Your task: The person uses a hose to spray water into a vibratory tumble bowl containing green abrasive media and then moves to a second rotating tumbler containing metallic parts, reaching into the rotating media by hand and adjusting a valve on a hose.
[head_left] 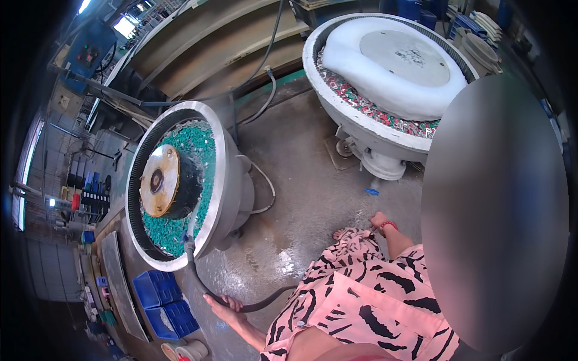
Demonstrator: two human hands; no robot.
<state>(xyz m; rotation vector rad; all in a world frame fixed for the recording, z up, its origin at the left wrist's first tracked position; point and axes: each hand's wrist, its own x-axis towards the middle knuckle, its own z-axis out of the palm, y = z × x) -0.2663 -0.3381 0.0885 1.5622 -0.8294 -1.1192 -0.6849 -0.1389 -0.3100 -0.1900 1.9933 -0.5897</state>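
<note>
My left hand point(227, 309) is closed around a dark hose point(198, 281) at the lower middle. The hose's end, with a small blue valve point(185, 237), reaches over the near rim of a round grey vibratory tumbler bowl point(221, 174). A pale streak of water seems to run from it. Teal-green chips point(208, 150) fill the bowl around a rusty-topped centre hub point(161, 180). My right hand point(378, 220), a red bracelet at the wrist, is low beside my patterned clothing with its fingers curled. What it may hold is hidden.
A larger white tumbler bowl point(337, 111) with mixed red, green and white chips stands far right, a thick white ring around its hub. Blue bins point(159, 289) sit lower left. The concrete floor point(295, 180) looks wet. A cable point(265, 186) loops beside the grey bowl. A blurred oval covers the right.
</note>
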